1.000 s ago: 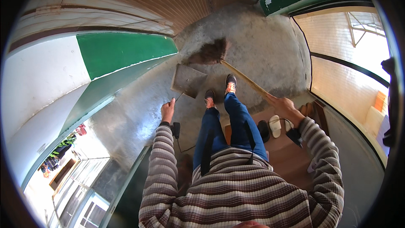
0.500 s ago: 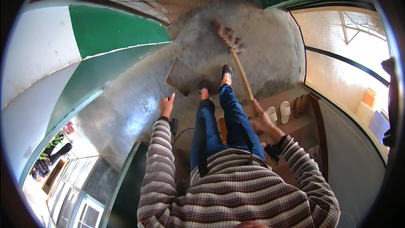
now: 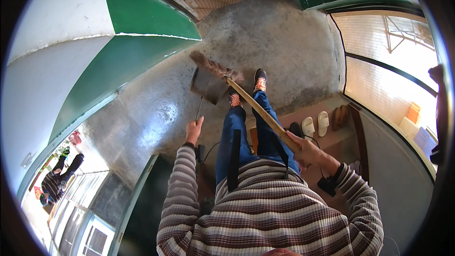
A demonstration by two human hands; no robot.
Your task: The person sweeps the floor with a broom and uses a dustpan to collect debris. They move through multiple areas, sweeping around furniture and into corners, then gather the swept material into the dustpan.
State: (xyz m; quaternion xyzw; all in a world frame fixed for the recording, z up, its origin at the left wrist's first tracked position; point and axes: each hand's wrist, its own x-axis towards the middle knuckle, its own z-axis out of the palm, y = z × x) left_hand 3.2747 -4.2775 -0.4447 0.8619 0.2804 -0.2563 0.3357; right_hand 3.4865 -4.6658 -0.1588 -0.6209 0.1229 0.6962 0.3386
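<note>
Head view, looking straight down the person's own body: the right hand (image 3: 305,149) is wrapped firmly around the upper end of a wooden broom handle (image 3: 258,110), which slants up and to the left across the jeans to the bristle head (image 3: 212,66). The bristles rest at the upper lip of a dark metal dustpan (image 3: 207,85) lying on the grey concrete floor (image 3: 279,42), just left of the two sneakers (image 3: 246,90). The left hand (image 3: 193,130) is closed on the top of the dustpan's thin upright handle (image 3: 199,110), holding the pan in place.

To do this sweep well, I would judge that the pan's front edge should stay pressed flat on the concrete while the broom draws in short, low strokes toward its mouth — a lifted lip would let dust slide under. The bristles sit close against the pan, so the stroke wants to be gentle rather than a flick.

As for pose, the right arm in its striped sleeve is bent at the elbow, wrist low beside the hip, knuckles over the stick. The left arm reaches forward nearly straight, hand out ahead of the body.

Around this: a green-and-white wall to the left, pale slippers (image 3: 315,124) on a brown mat at the right — and another person (image 3: 57,180) stands outside at the lower left, well apart.
</note>
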